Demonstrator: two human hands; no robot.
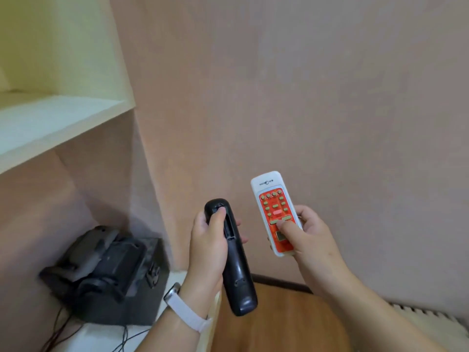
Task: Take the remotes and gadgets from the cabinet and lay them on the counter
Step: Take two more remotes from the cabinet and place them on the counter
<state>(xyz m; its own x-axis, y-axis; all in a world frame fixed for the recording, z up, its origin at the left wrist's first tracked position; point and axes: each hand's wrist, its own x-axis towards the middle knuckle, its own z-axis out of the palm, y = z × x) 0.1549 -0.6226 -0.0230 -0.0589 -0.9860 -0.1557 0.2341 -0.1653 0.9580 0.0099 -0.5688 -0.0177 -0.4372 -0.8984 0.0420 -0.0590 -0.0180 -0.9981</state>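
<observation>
While left hand (pixel 208 250) clasps one black remote (pixel 239 283), right hand (pixel 314 240) clasps one white remote (pixel 269 189).

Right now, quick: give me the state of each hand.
Left hand: closed round the long black plastic remote.
Right hand: closed round the white remote with the orange button panel, thumb on its face.

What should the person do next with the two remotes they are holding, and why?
Probably lower them toward the white surface and lay one down. The left hand grips the black remote and the right hand grips the white and orange remote, both held in the air, so neither lies on anything yet.
</observation>
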